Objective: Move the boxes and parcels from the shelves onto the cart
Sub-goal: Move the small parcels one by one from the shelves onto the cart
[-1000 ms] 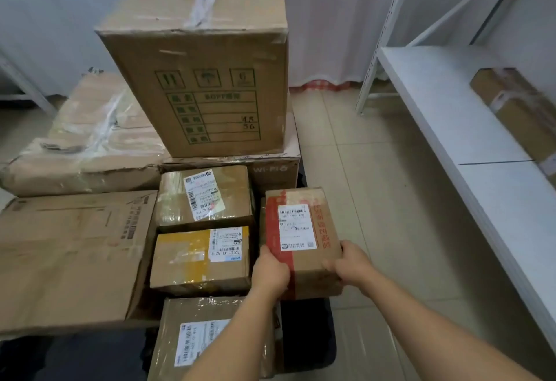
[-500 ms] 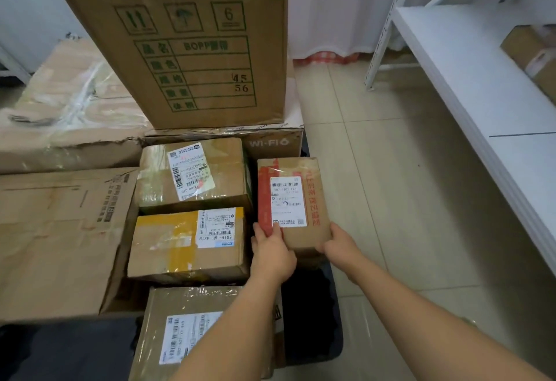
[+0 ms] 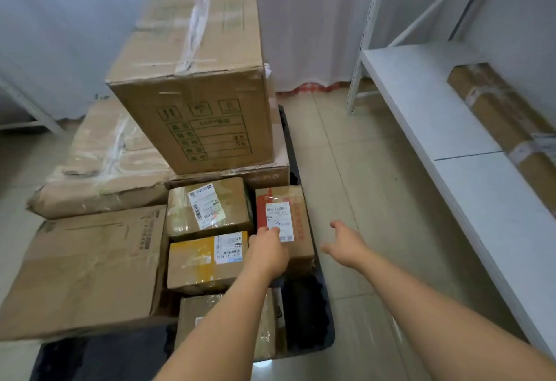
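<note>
Left hand [image 3: 268, 255] on red-taped parcel [image 3: 301, 230]

Black flat cart deck [image 3: 310, 329] is packed w/ brown cardboard. Tall taped carton w/ green print [image 3: 195, 79] blocks the far edge, stacked on a flat wide box [image 3: 264, 174]. Crushed plastic-wrapped flat carton [image 3: 99, 176] and a big flat brown box [image 3: 84, 266] overhang the left edge. Mid deck: two small labelled parcels [image 3: 207, 209] touching, no gap between. Red-taped parcel w/ white label [image 3: 288, 218] sits at the right edge, left hand [image 3: 267, 254] on it. Bare deck only at the near right corner. Tiled floor [image 3: 361, 188] betw. cart and white metal shelf [image 3: 451, 139] is open; right hand [image 3: 346, 245] hangs there. Long brown parcel [image 3: 505, 115] lies along the shelf's back; front strip free.
</note>
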